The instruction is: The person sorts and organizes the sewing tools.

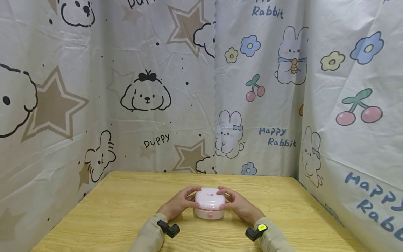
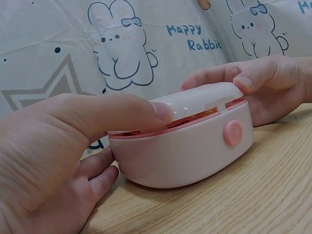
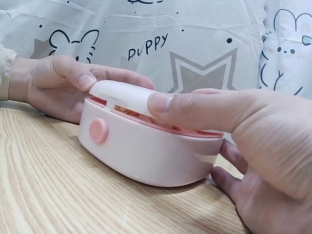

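A small rounded pale pink box (image 1: 201, 213) sits on the table, its glossy white lid (image 1: 210, 200) raised a little along the front. On its front is a round pink button (image 2: 233, 133). Through the narrow gap under the lid shows something orange-gold (image 3: 126, 111), mostly hidden. My left hand (image 1: 177, 204) holds the box from the left, thumb on the lid's front edge, lower fingers against the side. From the right side my right hand (image 1: 240, 206) grips it likewise, thumb at the lid's front corner and other fingers around the side and top.
The wooden table (image 1: 126, 210) carries the box near its front middle. Printed curtains (image 1: 195, 87) with puppies, rabbits and stars enclose the table at the back and both sides. A small black camera (image 1: 168, 229) is strapped to each wrist.
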`<state>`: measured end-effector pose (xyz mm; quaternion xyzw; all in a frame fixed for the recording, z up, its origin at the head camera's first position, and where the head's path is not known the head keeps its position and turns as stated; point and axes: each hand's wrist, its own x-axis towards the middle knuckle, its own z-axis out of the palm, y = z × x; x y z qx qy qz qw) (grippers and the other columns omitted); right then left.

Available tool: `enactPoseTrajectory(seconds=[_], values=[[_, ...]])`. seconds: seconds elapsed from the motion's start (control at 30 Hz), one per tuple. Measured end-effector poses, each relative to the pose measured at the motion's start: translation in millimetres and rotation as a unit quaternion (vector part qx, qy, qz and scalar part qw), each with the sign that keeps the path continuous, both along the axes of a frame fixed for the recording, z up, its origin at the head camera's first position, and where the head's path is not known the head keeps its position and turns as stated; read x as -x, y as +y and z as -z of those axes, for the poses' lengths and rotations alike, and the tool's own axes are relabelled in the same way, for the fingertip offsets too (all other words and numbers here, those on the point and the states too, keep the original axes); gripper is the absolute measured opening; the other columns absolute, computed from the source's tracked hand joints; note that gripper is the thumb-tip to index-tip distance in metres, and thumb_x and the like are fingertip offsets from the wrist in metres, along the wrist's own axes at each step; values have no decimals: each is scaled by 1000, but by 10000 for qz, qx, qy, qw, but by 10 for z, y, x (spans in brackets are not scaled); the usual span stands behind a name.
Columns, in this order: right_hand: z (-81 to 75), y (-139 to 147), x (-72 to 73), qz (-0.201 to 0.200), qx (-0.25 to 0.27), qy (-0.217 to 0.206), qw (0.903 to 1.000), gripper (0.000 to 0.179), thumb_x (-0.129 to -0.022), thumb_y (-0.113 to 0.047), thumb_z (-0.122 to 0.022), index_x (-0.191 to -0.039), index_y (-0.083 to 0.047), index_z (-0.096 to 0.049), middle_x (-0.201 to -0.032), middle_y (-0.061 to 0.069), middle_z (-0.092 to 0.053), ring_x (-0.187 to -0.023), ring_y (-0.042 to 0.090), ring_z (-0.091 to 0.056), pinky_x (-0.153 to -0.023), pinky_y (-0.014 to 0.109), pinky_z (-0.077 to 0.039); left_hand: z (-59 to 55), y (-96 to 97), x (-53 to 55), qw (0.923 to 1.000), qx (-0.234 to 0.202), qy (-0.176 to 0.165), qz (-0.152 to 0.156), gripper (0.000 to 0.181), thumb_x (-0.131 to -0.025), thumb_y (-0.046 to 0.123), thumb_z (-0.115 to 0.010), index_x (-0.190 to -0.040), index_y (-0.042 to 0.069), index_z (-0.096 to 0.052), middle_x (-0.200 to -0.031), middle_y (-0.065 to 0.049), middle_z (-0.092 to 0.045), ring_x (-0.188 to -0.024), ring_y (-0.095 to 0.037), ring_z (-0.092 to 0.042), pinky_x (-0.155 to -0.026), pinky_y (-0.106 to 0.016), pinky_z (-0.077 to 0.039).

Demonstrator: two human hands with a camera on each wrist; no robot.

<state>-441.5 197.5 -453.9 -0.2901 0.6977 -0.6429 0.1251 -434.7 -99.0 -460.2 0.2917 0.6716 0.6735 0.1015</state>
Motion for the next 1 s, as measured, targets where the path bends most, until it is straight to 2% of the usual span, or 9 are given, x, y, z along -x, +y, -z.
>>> enactPoseTrajectory(seconds=[0.33,1.0], values=[[0,11,12,-37,-104,42,9999,50,-89,-4,-79,-133,5,-55,-167,20,-18,-151,45,-18,-121,57,-16,-48,8,-35,9999,-19,-56,93,63,-93,-1,-74,-148,-5,-43,-157,-21,-38,-147,-40,-33,-109,-38,-43],[-19,2,-7,-59,-254,140,9996,47,-90,-4,-78,-131,3,-56,-168,21,-16,-152,47,-13,-121,59,-14,-24,-8,-8,9999,149,10,22,63,-91,2,-77,-146,-2,-47,-156,-19,-40,-147,-41,-32,-111,-42,-42]])
